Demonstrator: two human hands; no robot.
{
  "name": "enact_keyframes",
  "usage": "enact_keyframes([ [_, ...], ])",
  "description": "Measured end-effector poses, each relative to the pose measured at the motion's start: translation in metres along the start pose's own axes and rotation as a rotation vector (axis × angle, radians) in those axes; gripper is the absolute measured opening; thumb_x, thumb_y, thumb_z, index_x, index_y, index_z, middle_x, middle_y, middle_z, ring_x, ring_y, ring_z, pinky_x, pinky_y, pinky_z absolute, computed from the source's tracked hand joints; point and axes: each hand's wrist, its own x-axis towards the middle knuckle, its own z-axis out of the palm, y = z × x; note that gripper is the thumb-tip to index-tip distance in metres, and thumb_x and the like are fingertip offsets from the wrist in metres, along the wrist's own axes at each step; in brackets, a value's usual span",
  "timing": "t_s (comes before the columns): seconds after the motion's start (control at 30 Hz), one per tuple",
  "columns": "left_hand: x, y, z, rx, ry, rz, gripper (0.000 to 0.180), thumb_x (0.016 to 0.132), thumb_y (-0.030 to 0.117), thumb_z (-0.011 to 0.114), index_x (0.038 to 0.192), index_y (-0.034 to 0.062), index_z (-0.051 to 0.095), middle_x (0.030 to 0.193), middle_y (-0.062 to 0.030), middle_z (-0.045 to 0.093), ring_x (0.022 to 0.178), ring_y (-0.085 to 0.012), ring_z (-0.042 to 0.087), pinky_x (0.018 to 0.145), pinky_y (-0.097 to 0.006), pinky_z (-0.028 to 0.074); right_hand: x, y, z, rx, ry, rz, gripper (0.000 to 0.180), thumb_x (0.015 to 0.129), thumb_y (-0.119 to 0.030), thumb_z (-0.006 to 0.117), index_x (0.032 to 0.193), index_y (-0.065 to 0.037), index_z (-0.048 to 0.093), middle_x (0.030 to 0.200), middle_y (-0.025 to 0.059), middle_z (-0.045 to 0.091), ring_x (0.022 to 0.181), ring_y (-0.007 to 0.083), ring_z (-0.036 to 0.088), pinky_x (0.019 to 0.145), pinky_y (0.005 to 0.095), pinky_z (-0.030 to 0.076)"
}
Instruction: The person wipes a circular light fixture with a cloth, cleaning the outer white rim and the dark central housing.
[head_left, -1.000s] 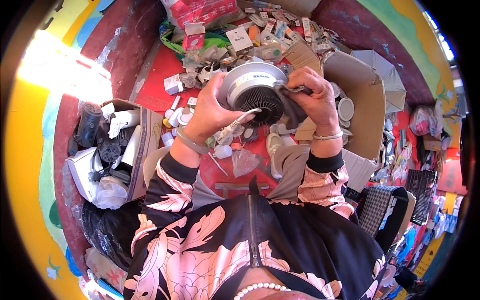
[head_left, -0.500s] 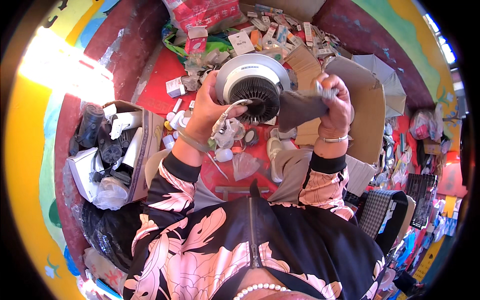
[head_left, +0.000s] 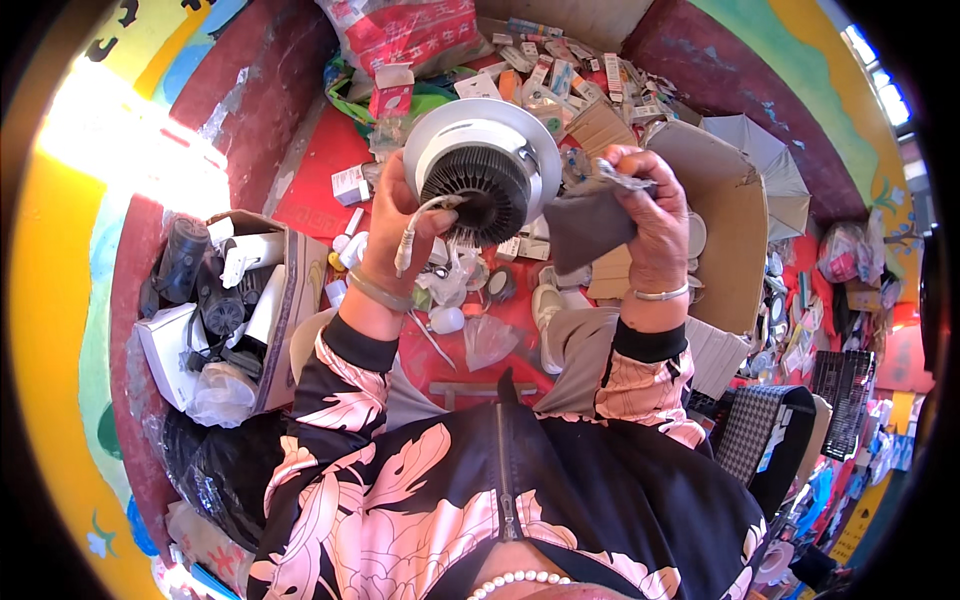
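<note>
Round lamp held up in your left hand; your right hand has fingers pinching grey cloth beside it. Contact unclear.

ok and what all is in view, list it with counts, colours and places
round finned lamp: one, white and black, left hand
cable: one, white, at the lamp's left side
cloth-like piece: one, dark grey, right hand
large cardboard boxes: two, brown, one each side
small cartons: many, mixed colours, heaped at the top
sack: one, red and white, top
umbrella-like piece: one, silver-grey, behind the right box
plastic bag: one, black, lower left
crate: one, black, far right
floor covering: count unclear, red, centre
hands: two, bare, upper centre
jacket: one, black with pink leaves, lower edge
</note>
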Motion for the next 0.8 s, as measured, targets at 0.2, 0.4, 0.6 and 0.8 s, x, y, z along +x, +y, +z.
enact_keyframes([
  [0.2, -0.006, -0.006, 0.006, 0.149, -0.046, -0.017, 0.082, 0.056, 0.006, 0.085, 0.124, 0.0019, 0.039, 0.116, -0.0102, 0.057, 0.107, -0.0201, 0.057, 0.094, -0.034, 0.046, 0.000, 0.018, 0.024, -0.450, 0.050, -0.116, 0.017, 0.072, 0.006, 0.066, 0.085, -0.002, 0.058, 0.097, 0.0060, 0.059, 0.094, 0.0170, 0.056, 0.085, 0.0266, 0.042],
  [0.4, -0.006, -0.006, 0.013, 0.260, -0.099, -0.048, 0.082, 0.054, 0.005, 0.088, 0.121, 0.0042, 0.041, 0.114, -0.0076, 0.057, 0.107, -0.0167, 0.056, 0.093, -0.033, 0.046, 0.002, 0.015, 0.014, -0.778, 0.067, -0.322, 0.022, 0.065, 0.006, 0.069, 0.083, -0.003, 0.060, 0.089, 0.0086, 0.058, 0.087, 0.0210, 0.058, 0.078, 0.0272, 0.044],
  [0.6, -0.009, -0.006, 0.013, 0.635, -0.233, -0.021, 0.073, 0.054, 0.013, 0.089, 0.114, 0.0032, 0.049, 0.106, -0.0068, 0.060, 0.098, -0.0120, 0.057, 0.087, -0.029, 0.046, 0.000, -0.003, 0.014, -0.961, -0.127, -0.302, 0.019, 0.063, 0.006, 0.066, 0.079, -0.003, 0.062, 0.087, 0.0095, 0.059, 0.081, 0.0243, 0.060, 0.071, 0.0298, 0.048],
  [0.8, -0.015, -0.020, 0.023, 1.006, -0.389, 0.028, 0.065, 0.058, 0.021, 0.085, 0.111, 0.0034, 0.051, 0.091, -0.0113, 0.062, 0.084, -0.0157, 0.061, 0.075, -0.031, 0.050, -0.006, -0.011, 0.031, -1.171, -0.316, -0.415, 0.023, 0.060, 0.005, 0.062, 0.080, -0.007, 0.062, 0.084, 0.0066, 0.058, 0.082, 0.0262, 0.059, 0.067, 0.0342, 0.049],
])
